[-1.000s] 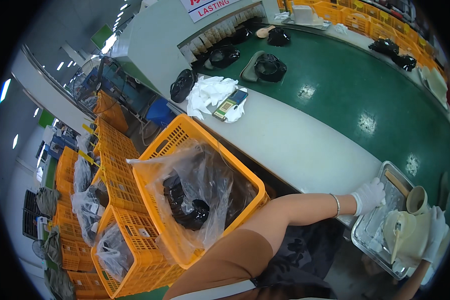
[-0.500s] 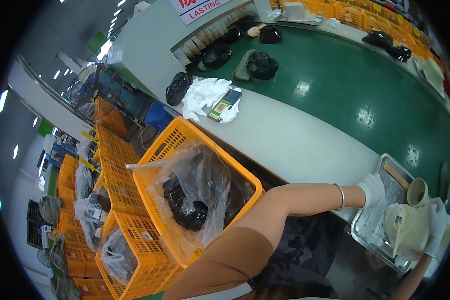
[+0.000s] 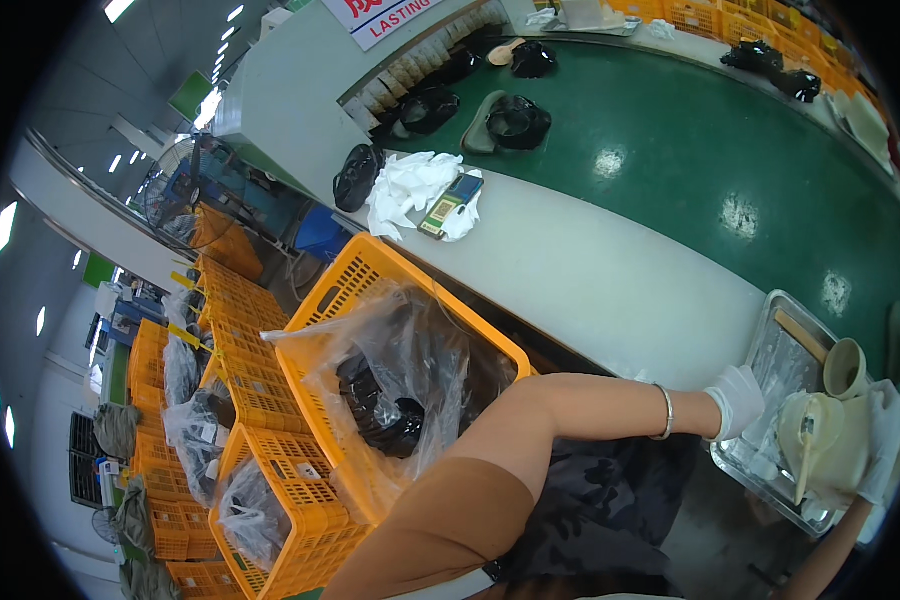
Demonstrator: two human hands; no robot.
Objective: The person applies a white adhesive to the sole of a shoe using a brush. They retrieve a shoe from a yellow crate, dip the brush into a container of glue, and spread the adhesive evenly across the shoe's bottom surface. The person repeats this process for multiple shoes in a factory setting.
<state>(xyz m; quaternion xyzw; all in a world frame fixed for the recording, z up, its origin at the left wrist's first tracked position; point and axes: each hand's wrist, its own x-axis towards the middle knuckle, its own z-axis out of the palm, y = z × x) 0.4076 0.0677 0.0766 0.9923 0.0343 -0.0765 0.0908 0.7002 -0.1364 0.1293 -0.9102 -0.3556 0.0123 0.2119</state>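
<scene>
My left hand (image 3: 738, 402), in a white glove, is at the near left edge of a metal tray (image 3: 722, 462). Its fingers look curled together; whatever they may hold is hidden. My right hand (image 3: 882, 440), also gloved, is wrapped against the side of a cream-coloured plastic container (image 3: 842, 462) on the tray. A brush with a pale handle (image 3: 806, 450) lies across the container's top. Beside it is a beige cup (image 3: 846, 368), tilted, and a flat wooden strip (image 3: 802, 334) lies near the tray's far end.
A yellow crate (image 3: 315, 415), lined with clear plastic, holds shiny black pieces (image 3: 375, 400). More yellow crates (image 3: 290, 500) stand at the left. White cloths (image 3: 410, 188) and a phone (image 3: 452, 205) lie on the white ledge (image 3: 590, 275). Black-wrapped shoes (image 3: 518, 122) rest on the green belt (image 3: 660, 130).
My left hand has shifted slightly left and nearer relative to the tray. My right hand stays against the container. The whole view has turned a little.
</scene>
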